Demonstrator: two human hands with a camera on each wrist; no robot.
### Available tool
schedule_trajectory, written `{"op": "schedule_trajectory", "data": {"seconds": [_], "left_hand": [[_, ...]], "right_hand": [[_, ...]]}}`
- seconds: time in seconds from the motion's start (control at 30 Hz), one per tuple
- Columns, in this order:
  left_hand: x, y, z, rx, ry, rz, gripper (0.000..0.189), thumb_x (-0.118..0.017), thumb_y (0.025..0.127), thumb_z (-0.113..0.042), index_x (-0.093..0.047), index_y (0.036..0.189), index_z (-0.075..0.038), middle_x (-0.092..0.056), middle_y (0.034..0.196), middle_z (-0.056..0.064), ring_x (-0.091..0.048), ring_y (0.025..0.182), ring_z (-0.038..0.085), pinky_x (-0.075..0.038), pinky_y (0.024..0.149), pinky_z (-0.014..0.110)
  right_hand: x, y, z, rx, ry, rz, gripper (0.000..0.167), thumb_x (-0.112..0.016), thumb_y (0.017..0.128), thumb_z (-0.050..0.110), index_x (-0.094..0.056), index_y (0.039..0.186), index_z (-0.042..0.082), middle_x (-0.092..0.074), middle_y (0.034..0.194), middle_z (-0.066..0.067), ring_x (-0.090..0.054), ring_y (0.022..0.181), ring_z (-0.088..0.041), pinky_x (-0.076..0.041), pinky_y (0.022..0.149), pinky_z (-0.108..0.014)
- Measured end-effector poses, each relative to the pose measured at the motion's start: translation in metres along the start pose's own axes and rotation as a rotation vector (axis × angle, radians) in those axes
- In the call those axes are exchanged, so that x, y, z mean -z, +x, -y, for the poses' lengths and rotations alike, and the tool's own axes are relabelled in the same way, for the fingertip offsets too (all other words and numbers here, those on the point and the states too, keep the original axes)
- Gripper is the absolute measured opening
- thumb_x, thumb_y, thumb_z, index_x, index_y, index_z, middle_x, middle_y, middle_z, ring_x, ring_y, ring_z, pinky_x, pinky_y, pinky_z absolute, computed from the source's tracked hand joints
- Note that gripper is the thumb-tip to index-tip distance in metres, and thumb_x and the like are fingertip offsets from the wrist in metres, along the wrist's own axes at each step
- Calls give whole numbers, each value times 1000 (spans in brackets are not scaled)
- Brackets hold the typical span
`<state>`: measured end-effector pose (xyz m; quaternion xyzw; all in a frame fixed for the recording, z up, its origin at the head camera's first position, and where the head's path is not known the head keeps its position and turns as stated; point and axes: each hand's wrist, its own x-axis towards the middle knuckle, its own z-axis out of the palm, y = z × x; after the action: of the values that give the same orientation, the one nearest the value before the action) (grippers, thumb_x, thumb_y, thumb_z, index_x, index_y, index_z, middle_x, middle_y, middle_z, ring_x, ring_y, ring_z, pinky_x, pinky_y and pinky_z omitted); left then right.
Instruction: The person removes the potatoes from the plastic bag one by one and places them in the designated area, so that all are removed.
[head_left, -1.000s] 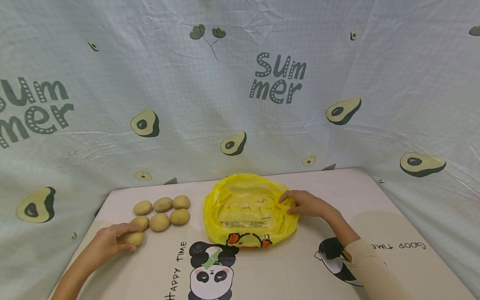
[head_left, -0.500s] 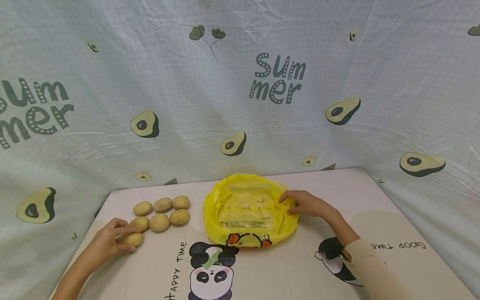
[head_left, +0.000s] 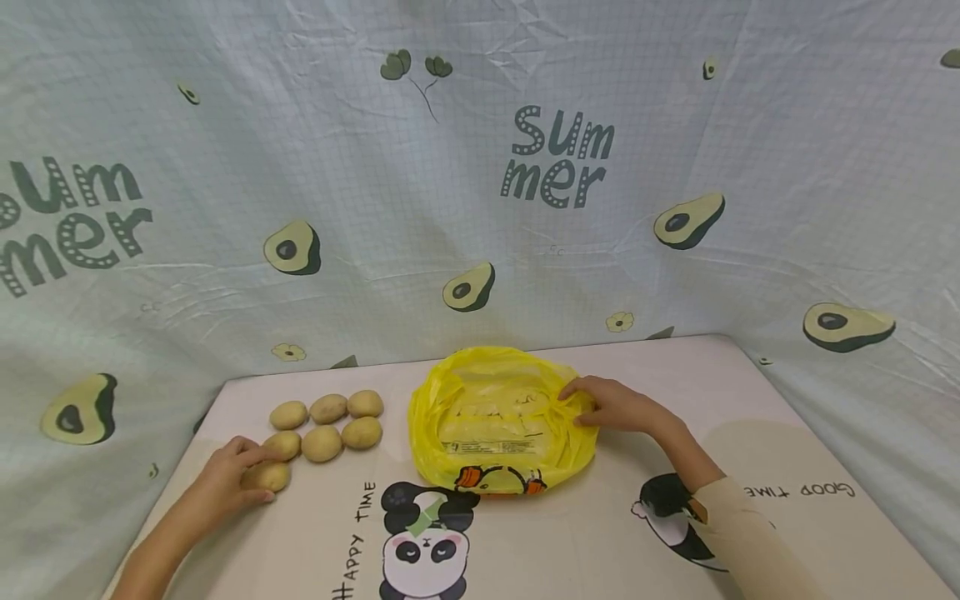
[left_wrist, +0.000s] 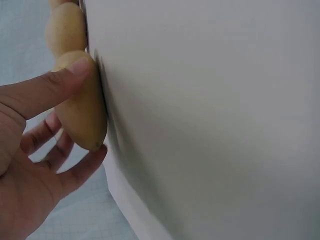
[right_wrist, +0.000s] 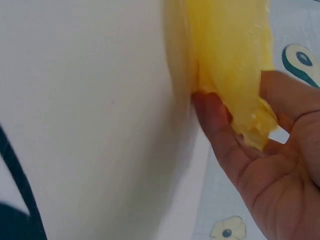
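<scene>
At the left of the table, the nearest potato (head_left: 268, 477) lies between the thumb and fingers of my left hand (head_left: 222, 482). The left wrist view shows the thumb on one side of this potato (left_wrist: 82, 107) and fingertips around its lower end. Just beyond it sits another potato (head_left: 285, 445), close to my index finger. My right hand (head_left: 618, 406) pinches the right rim of a yellow plastic bag (head_left: 429, 417), which stands with its mouth spread wide. Thin crumpled plastic (right_wrist: 230, 45) passes between thumb and fingers in the right wrist view.
Several more potatoes, among them one in front (head_left: 322, 444) and one behind (head_left: 288, 415), lie in two rows left of the bag. A panda-printed cover (head_left: 555, 550) spreads over the table. Behind hangs an avocado-printed curtain (head_left: 390, 192).
My left index finger has lifted a little off the near potatoes, and the hand has shifted slightly. The right hand and the bag stay as they were.
</scene>
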<state>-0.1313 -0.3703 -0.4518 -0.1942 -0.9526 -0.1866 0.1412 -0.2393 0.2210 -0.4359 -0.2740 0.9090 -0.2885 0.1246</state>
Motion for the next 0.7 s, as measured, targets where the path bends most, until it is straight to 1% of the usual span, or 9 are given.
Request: {"op": "schedule_trajectory", "data": {"seconds": [0.1, 0.17, 0.23, 0.33, 0.4, 0.47, 0.57, 0.63, 0.7], "left_hand": [[0, -2, -12, 75, 64, 25, 49, -91, 69, -10, -69, 111, -3, -57, 102, 19, -54, 91, 38, -45, 77, 50], [0, -3, -22, 60, 132, -9, 49, -87, 75, -8, -65, 118, -1, -57, 109, 26, -54, 98, 48, -45, 80, 58], [-1, -3, -33, 18, 203, -78, 50, -82, 78, -5, -62, 124, 1, -56, 118, 30, -51, 108, 53, -43, 87, 64], [-2, 1, -55, 24, 263, -123, 47, -74, 90, -11, -58, 133, -1, -52, 136, 29, -44, 126, 53, -34, 99, 71], [-3, 5, -72, 92, 263, -71, 47, -63, 100, -22, -53, 142, -4, -45, 148, 26, -35, 137, 52, -24, 106, 74], [-5, 9, -89, 158, 256, -9, 52, -55, 105, -34, -48, 149, -7, -38, 156, 23, -26, 144, 50, -15, 110, 75], [-12, 16, -110, 203, 240, 58, 61, -50, 105, -44, -41, 155, -11, -31, 161, 21, -18, 149, 49, -8, 114, 74], [-17, 20, -121, 221, 226, 73, 63, -49, 105, -48, -40, 156, -13, -28, 164, 19, -15, 151, 48, -6, 114, 73], [-23, 23, -131, 244, 217, 86, 65, -44, 105, -53, -39, 158, -15, -25, 165, 18, -13, 152, 47, -4, 115, 73]], "right_hand": [[4, -13, -1, 11, 40, -44, 46, -68, 99, 26, -57, 140, 8, -50, 145, -21, -56, 123, -38, -51, 100, -52], [7, -27, -3, 3, 32, -101, 55, -64, 101, 33, -49, 148, 8, -40, 155, -22, -47, 134, -44, -45, 105, -58], [9, -45, -4, -22, -3, -168, 61, -61, 102, 38, -42, 154, 10, -29, 162, -22, -34, 144, -46, -36, 110, -64], [11, -75, -5, -71, -90, -262, 66, -58, 103, 41, -34, 159, 14, -18, 167, -19, -12, 152, -46, -19, 114, -72], [12, -93, -6, -83, -139, -313, 68, -58, 104, 38, -31, 161, 14, -15, 168, -19, -4, 154, -45, -13, 114, -73], [12, -109, -8, -69, -205, -368, 68, -58, 104, 35, -29, 161, 12, -14, 168, -19, 1, 154, -44, -8, 116, -72], [11, -130, -12, -39, -318, -442, 70, -58, 103, 31, -26, 161, 10, -14, 168, -19, 6, 155, -39, 2, 120, -65], [10, -142, -15, -38, -396, -474, 72, -58, 103, 33, -23, 162, 11, -14, 169, -18, 10, 156, -34, 9, 121, -58], [10, -152, -18, -54, -456, -486, 75, -57, 103, 35, -20, 163, 13, -13, 169, -16, 13, 156, -29, 15, 120, -53]]}}
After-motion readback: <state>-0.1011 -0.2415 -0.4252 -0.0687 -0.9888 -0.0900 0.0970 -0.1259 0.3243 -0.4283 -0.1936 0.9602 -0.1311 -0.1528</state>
